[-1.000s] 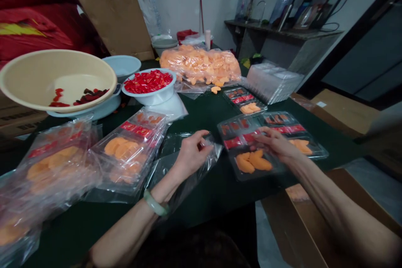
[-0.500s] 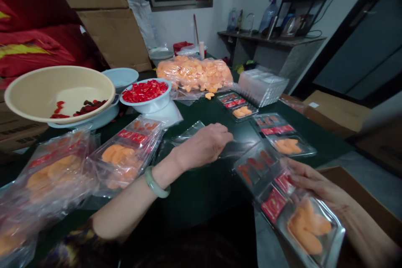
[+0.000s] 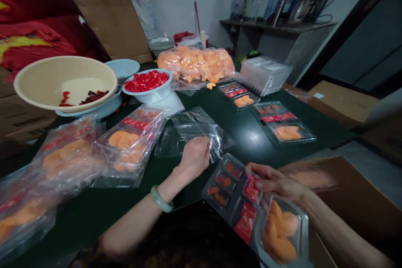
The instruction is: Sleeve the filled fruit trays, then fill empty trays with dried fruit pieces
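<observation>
My left hand (image 3: 195, 155), with a green bangle on the wrist, is closed on a clear plastic bag (image 3: 201, 121) near the table's middle. Partly under that bag lies an empty clear tray (image 3: 168, 140). My right hand (image 3: 276, 182) grips a filled compartment tray (image 3: 230, 201) by its long side, tilted over the table's front edge. In this tray are orange shell-like pieces, red packets and small dark reddish pieces in separate compartments. Two more filled trays (image 3: 282, 123) (image 3: 239, 95) rest on the table further back.
Bagged filled trays (image 3: 128, 142) lie at the left. Behind them stand a cream basin (image 3: 34, 79) and a bowl of red packets (image 3: 147, 81). A big bag of orange pieces (image 3: 196, 63) and stacked clear trays (image 3: 265, 75) are at the back. An open carton (image 3: 361, 184) is at the right.
My right hand has brought the filled tray leftward, nearer my left hand. My left hand has come down and closer, and the clear bag now spreads out beside it.
</observation>
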### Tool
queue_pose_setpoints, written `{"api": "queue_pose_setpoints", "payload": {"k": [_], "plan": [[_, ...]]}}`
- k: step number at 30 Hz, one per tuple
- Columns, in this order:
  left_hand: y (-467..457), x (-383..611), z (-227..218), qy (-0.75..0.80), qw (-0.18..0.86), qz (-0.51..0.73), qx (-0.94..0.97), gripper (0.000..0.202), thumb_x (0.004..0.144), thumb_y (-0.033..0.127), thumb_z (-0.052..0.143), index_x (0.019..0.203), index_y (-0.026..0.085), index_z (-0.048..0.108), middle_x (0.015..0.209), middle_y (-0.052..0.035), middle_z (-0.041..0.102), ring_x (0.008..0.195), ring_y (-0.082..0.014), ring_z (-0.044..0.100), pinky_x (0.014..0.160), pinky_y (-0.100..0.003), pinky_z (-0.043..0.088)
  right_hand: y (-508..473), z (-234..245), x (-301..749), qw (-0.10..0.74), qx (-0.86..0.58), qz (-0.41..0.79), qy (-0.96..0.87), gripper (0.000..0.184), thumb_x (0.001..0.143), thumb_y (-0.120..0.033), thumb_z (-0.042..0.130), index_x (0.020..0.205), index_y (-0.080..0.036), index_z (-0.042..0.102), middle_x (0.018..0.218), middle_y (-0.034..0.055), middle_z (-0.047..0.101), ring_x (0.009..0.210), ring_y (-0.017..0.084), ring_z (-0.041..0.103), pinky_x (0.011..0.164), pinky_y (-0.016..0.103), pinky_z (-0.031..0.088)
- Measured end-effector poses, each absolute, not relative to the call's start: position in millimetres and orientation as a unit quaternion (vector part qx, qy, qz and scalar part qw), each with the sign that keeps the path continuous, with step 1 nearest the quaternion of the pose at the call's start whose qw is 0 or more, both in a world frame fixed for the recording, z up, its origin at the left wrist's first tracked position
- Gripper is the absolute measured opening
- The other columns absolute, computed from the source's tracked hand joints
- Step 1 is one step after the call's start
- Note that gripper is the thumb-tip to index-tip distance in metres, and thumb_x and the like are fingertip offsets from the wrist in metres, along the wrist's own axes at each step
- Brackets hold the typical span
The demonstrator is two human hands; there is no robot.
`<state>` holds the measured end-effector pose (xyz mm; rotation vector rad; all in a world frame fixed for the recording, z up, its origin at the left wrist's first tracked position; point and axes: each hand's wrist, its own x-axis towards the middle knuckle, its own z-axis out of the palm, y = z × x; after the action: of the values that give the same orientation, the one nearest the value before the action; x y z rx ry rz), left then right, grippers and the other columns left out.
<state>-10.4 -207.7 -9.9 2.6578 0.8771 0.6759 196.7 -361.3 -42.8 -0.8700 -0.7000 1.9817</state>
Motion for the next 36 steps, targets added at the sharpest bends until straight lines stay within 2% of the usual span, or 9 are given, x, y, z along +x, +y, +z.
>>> {"api": "queue_pose_setpoints", "payload": {"k": [4, 7, 10, 13, 15, 20, 27, 33, 36], "plan": [[-208, -24, -13, 0.244, 0.178, 0.269, 0.915, 0.017, 0.080, 0.007, 0.047, 0.093, 0.016, 0.052, 0.073, -0.0017, 0.055, 0.066, -0.0142, 0.052, 0.061, -0.026, 0.042, -346, -40, 185, 0.391, -0.365, 0.793, -0.291, 0.032, 0.073, -0.023, 0.072, 0.090, -0.017, 0.045, 0.071, 0.0048, 0.068, 0.057, 0.017, 0.067, 0.046, 0.021, 0.051], [-208, -35, -11, 0.201, 0.174, 0.300, 0.916, 0.012, 0.085, 0.012, 0.045, 0.089, 0.015, 0.056, 0.076, -0.0040, 0.057, 0.070, -0.0142, 0.053, 0.063, -0.026, 0.043, -346, -34, 182, 0.399, -0.407, 0.766, -0.296, 0.037, 0.076, -0.023, 0.069, 0.105, -0.018, 0.046, 0.073, 0.0041, 0.068, 0.055, 0.015, 0.066, 0.049, 0.021, 0.052], [-208, -42, -7, 0.149, 0.173, 0.298, 0.927, 0.017, 0.088, 0.011, 0.041, 0.086, 0.014, 0.058, 0.079, -0.0059, 0.058, 0.073, -0.0143, 0.053, 0.065, -0.027, 0.044, -349, -25, 180, 0.425, -0.446, 0.732, -0.290, 0.074, 0.075, -0.026, 0.071, 0.135, -0.021, 0.029, 0.073, 0.0031, 0.069, 0.053, 0.015, 0.066, 0.048, 0.021, 0.051], [-209, -44, -6, 0.129, 0.184, 0.280, 0.933, 0.019, 0.088, 0.011, 0.040, 0.086, 0.014, 0.058, 0.079, -0.0061, 0.057, 0.073, -0.0140, 0.053, 0.065, -0.026, 0.044, -348, -20, 177, 0.432, -0.473, 0.708, -0.298, 0.097, 0.074, -0.027, 0.072, 0.146, -0.022, 0.007, 0.071, 0.0024, 0.069, 0.053, 0.016, 0.066, 0.047, 0.021, 0.050], [-211, -45, -8, 0.126, 0.192, 0.276, 0.933, 0.019, 0.089, 0.012, 0.040, 0.087, 0.014, 0.059, 0.079, -0.0058, 0.057, 0.073, -0.0139, 0.053, 0.065, -0.026, 0.044, -345, -20, 174, 0.435, -0.461, 0.708, -0.312, 0.094, 0.075, -0.026, 0.071, 0.146, -0.022, 0.010, 0.070, 0.0020, 0.069, 0.053, 0.015, 0.065, 0.048, 0.021, 0.050], [-209, -57, -14, 0.180, 0.170, 0.300, 0.921, 0.015, 0.087, 0.013, 0.044, 0.082, 0.014, 0.058, 0.078, -0.0057, 0.057, 0.074, -0.0148, 0.052, 0.066, -0.027, 0.044, -340, -32, 171, 0.465, -0.435, 0.707, -0.309, 0.068, 0.076, -0.024, 0.069, 0.137, -0.019, 0.038, 0.073, 0.0034, 0.069, 0.054, 0.013, 0.064, 0.050, 0.021, 0.052], [-200, -65, -20, 0.296, 0.172, 0.232, 0.911, 0.019, 0.088, 0.016, 0.043, 0.078, 0.014, 0.059, 0.074, -0.0048, 0.058, 0.071, -0.0154, 0.055, 0.065, -0.028, 0.044, -348, -37, 163, 0.524, -0.447, 0.674, -0.268, 0.063, 0.073, -0.025, 0.072, 0.131, -0.022, 0.047, 0.074, 0.0025, 0.069, 0.055, 0.013, 0.064, 0.053, 0.023, 0.052], [-207, -64, -20, 0.264, 0.256, 0.285, 0.885, 0.021, 0.090, 0.014, 0.038, 0.087, 0.014, 0.059, 0.075, -0.0033, 0.056, 0.069, -0.0123, 0.054, 0.063, -0.024, 0.042, -358, -38, 149, 0.581, -0.461, 0.640, -0.203, 0.066, 0.073, -0.024, 0.072, 0.133, -0.025, 0.045, 0.073, 0.0007, 0.069, 0.051, 0.012, 0.061, 0.057, 0.027, 0.051], [-211, -64, -26, 0.264, 0.232, 0.331, 0.876, 0.018, 0.089, 0.013, 0.040, 0.089, 0.015, 0.059, 0.075, -0.0033, 0.056, 0.068, -0.0125, 0.054, 0.062, -0.024, 0.043, -360, -39, 139, 0.602, -0.470, 0.626, -0.159, 0.071, 0.070, -0.026, 0.074, 0.133, -0.026, 0.043, 0.072, 0.0006, 0.069, 0.052, 0.014, 0.061, 0.060, 0.031, 0.051]]}}
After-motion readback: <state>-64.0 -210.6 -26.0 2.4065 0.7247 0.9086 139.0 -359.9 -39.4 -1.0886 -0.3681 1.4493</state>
